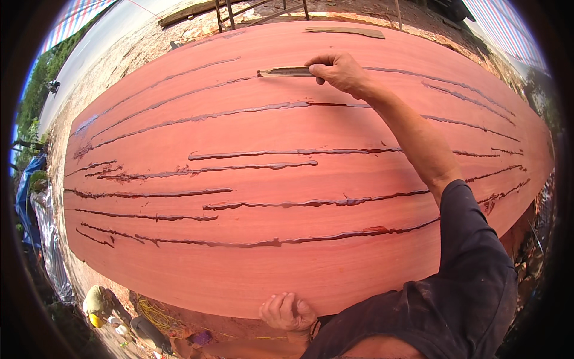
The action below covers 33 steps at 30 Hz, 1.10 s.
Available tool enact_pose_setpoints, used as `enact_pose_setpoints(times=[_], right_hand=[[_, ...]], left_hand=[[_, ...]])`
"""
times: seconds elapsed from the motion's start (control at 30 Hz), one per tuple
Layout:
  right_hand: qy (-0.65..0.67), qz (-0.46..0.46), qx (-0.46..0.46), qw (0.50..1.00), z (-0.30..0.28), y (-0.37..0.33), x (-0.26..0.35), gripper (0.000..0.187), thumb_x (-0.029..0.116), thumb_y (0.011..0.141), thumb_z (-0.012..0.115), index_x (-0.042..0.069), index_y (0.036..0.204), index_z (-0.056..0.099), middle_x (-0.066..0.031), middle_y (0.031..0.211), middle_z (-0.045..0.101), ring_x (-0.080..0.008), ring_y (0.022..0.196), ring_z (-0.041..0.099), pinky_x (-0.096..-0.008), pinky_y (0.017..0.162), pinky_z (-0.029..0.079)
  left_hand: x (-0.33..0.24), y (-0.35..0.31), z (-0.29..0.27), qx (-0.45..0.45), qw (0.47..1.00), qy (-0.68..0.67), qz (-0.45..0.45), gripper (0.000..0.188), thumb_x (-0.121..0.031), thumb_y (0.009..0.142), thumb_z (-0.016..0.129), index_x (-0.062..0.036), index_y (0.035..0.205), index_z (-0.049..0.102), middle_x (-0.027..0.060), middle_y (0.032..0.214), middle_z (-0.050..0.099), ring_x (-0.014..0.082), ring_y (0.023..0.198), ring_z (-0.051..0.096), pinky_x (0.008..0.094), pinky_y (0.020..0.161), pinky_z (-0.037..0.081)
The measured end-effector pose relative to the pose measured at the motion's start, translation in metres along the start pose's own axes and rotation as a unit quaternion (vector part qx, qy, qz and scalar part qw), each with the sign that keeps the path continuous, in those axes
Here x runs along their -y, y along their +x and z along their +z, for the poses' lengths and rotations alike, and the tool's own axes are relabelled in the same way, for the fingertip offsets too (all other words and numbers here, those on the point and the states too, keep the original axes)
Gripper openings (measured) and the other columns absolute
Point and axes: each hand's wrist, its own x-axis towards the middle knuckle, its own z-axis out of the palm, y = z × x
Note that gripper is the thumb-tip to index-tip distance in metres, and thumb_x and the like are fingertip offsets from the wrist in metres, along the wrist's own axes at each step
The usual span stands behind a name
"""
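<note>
A large reddish wooden board [251, 134] spreads beneath me, streaked lengthwise with several raised lines of dark, glossy paste [317, 203]. Over its far half, my right hand [339, 73] pinches a thin strip of wood [286, 72] between thumb and fingers. The strip's left tip is dark and lies at the end of one paste line. My left hand [289, 311] is curled over the board's near edge, holding it, and its fingertips are partly hidden. My right forearm and sleeve cover parts of the paste lines on the right.
Another flat wood strip [345, 32] lies near the board's far edge. Metal legs of a frame [230, 13] stand beyond it. On the ground at lower left are yellow cord [156, 316], a yellow round object [95, 320] and a dark container [148, 332]. Silver sheeting [49, 230] lies at left.
</note>
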Motion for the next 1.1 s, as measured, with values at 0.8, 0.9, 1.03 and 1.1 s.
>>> enact_pose_setpoints(times=[0.8,0.9,1.03,1.1], right_hand=[[-0.28,-0.239,-0.017,0.929,0.021,-0.002,0.007,0.022,0.02,0.095,0.065,0.013,0.111,0.079,-0.0125,0.097,0.077,-0.0322,0.088,0.073,-0.0426,0.077,0.056],[-0.316,-0.212,0.001,0.925,0.02,-0.009,0.01,0.023,0.021,0.096,0.064,0.015,0.113,0.079,-0.0125,0.105,0.077,-0.0331,0.093,0.072,-0.0427,0.079,0.055],[-0.327,-0.179,-0.003,0.928,0.023,-0.011,0.017,0.024,0.02,0.098,0.063,0.014,0.115,0.078,-0.012,0.111,0.076,-0.033,0.099,0.072,-0.0424,0.084,0.055],[-0.342,-0.165,0.001,0.925,0.021,-0.012,0.017,0.024,0.017,0.098,0.065,0.012,0.118,0.077,-0.0115,0.113,0.076,-0.0312,0.101,0.072,-0.0402,0.086,0.056]], left_hand=[[-0.001,-0.001,0.0,0.0,1.0,-0.01,-0.011,0.025,-0.04,0.098,0.06,-0.0159,0.1,0.068,0.0023,0.095,0.065,0.0275,0.095,0.059,0.0454,0.09,0.044],[-0.001,0.001,0.0,-0.008,1.0,-0.007,-0.004,0.024,-0.038,0.096,0.061,-0.0157,0.099,0.068,0.0025,0.096,0.066,0.0276,0.094,0.06,0.0457,0.09,0.044],[-0.002,0.002,-0.001,-0.012,0.999,-0.028,-0.021,0.021,-0.036,0.093,0.063,-0.016,0.097,0.07,0.0012,0.097,0.067,0.0264,0.093,0.061,0.0456,0.091,0.044],[-0.002,0.004,-0.002,-0.01,0.999,-0.029,-0.025,0.02,-0.035,0.092,0.063,-0.0165,0.096,0.071,0.0003,0.097,0.067,0.0255,0.093,0.062,0.0454,0.091,0.044]])
